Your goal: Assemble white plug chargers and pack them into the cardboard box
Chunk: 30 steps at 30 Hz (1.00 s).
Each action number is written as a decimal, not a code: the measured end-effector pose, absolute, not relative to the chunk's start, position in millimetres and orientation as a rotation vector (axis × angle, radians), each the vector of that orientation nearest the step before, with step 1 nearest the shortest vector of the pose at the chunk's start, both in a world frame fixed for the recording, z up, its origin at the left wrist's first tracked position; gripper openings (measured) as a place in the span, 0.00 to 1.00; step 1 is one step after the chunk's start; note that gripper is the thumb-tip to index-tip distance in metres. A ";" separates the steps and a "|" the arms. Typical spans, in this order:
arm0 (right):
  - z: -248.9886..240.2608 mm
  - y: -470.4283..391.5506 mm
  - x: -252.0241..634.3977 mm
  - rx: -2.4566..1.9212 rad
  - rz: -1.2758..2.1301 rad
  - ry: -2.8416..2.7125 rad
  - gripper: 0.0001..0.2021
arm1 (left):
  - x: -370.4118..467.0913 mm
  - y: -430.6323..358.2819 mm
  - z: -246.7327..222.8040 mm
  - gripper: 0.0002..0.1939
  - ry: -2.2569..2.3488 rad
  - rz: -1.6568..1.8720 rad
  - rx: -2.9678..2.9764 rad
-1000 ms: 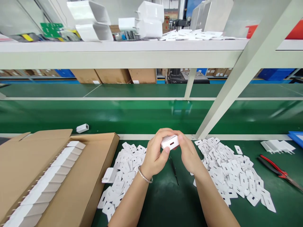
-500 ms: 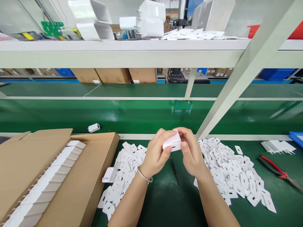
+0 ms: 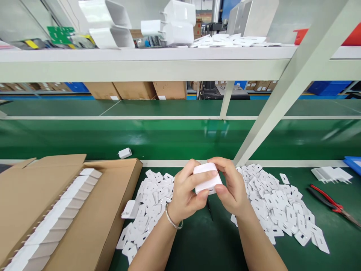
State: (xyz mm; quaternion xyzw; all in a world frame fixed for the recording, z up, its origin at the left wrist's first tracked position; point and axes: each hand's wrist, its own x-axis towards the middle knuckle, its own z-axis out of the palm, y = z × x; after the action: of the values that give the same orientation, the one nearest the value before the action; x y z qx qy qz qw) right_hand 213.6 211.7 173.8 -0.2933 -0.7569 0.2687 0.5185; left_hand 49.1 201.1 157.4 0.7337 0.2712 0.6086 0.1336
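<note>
Both hands hold a small white charger (image 3: 210,185) with rounded edges and a narrow slot in its lower face, raised above the green bench. My left hand (image 3: 187,190) grips its left side, one finger lying across the top and the thumb below. At its right side, the fingertips and thumb of my right hand (image 3: 232,188) press on it. Flat white plates with cut-outs form a left pile (image 3: 150,199) and a right pile (image 3: 282,207). A thin black tool (image 3: 210,211) lies beneath the hands, partly hidden.
An open cardboard box (image 3: 113,210) at left holds a row of white chargers (image 3: 62,214). Red-and-black pliers (image 3: 332,203) and white pronged pieces (image 3: 331,174) lie right. A slanted post (image 3: 282,101) rises beyond the right pile. Another charger (image 3: 125,153) sits on the green belt (image 3: 169,139).
The charger in my hands has tilted, showing more of its top, and sits slightly lower. My left finger now lies across it. On the belt, the other charger has moved right.
</note>
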 end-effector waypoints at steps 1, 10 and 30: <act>172.7 211.2 212.3 -0.713 0.646 -1.796 0.23 | 50.2 200.8 155.3 0.17 0.784 1.768 2.112; 161.8 215.0 210.5 -0.742 0.718 -1.665 0.27 | 58.5 203.9 137.1 0.33 0.873 1.660 1.672; 163.5 215.2 208.3 -0.792 0.726 -1.543 0.25 | 56.6 209.0 143.2 0.29 0.790 1.559 1.698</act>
State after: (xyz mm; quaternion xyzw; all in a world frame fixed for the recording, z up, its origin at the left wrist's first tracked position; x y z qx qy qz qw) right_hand 208.3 215.2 163.5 -0.3404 -0.6628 0.3120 0.5896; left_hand 56.6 209.0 143.2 0.6540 0.3043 0.6005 0.3452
